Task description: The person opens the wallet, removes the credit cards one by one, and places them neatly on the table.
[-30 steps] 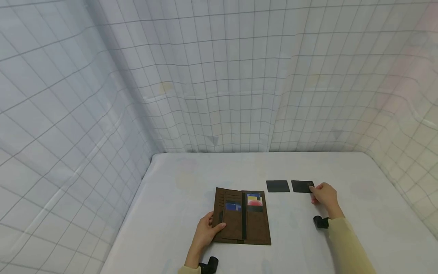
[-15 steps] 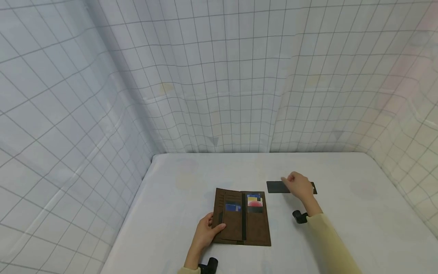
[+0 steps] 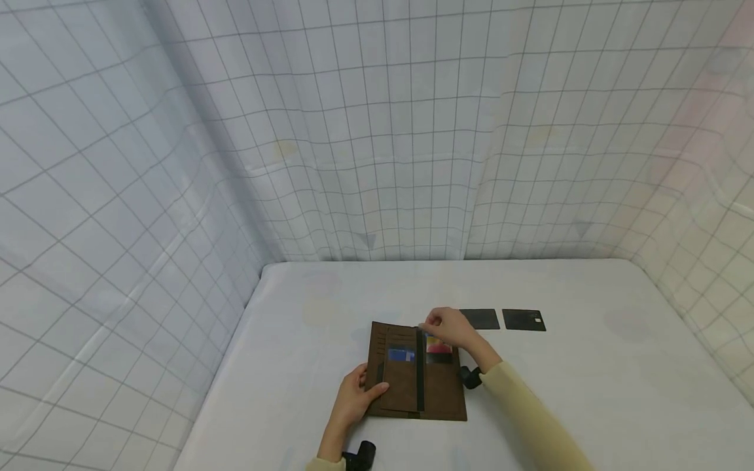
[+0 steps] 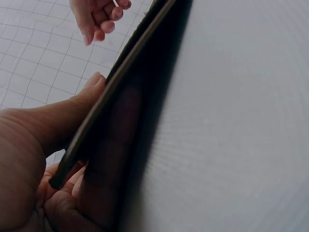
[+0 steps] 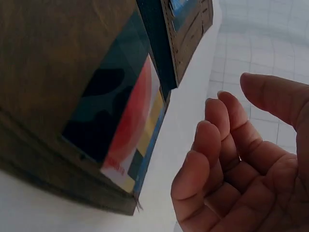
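A brown long wallet [image 3: 446,392] lies spread open on the white table. My left hand [image 3: 351,397] grips its left edge, thumb on the inside face and fingers beneath; the left wrist view shows the wallet's edge [image 4: 116,82] between them. My right hand [image 3: 452,328] hovers over the top of the wallet's right half, fingers loosely curled with nothing between them. Beside it in the right wrist view, a red, white and yellow card [image 5: 133,118] sits in a clear pocket, with a blue edge behind it. A blue card [image 3: 402,355] shows in the left half's pocket.
Two dark cards lie side by side behind and right of the wallet: a plain one [image 3: 482,319] partly behind my right hand, and one with a small light patch [image 3: 521,320]. White grid-lined curtains [image 3: 377,163] hang around the table [image 3: 306,307].
My right hand has let go of the rightmost dark card and moved left, past the other dark card, to over the wallet. My left hand keeps its grip on the wallet.
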Demonstrator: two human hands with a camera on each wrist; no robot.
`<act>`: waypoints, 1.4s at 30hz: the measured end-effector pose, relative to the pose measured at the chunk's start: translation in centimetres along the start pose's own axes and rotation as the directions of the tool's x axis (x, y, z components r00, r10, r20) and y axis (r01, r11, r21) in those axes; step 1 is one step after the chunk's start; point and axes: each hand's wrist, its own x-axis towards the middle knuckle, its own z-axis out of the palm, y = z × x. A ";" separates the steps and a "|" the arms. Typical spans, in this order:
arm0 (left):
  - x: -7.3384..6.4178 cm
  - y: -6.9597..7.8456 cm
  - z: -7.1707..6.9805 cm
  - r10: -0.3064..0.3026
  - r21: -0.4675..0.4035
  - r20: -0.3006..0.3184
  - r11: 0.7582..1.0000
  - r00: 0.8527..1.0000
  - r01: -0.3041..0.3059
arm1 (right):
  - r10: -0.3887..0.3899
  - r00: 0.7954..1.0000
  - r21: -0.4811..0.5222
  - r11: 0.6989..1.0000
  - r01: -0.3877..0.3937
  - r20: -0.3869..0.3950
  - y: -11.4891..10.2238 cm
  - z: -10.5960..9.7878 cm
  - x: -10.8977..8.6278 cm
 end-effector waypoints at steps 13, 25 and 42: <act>0.5 -1.1 0.1 -0.012 0.043 -0.018 0.999 1.000 0.013 | -0.096 0.976 0.010 0.995 0.096 0.196 -1.0 2.1 -0.1; 0.6 -1.8 0.1 -0.004 0.070 -0.026 0.998 1.000 0.006 | -0.056 0.977 -0.024 0.998 0.062 0.206 -1.0 2.6 0.1; 0.4 -1.6 0.0 -0.012 0.099 -0.029 0.995 1.000 0.015 | -0.009 0.959 -0.021 1.000 0.015 0.284 -1.3 2.4 0.7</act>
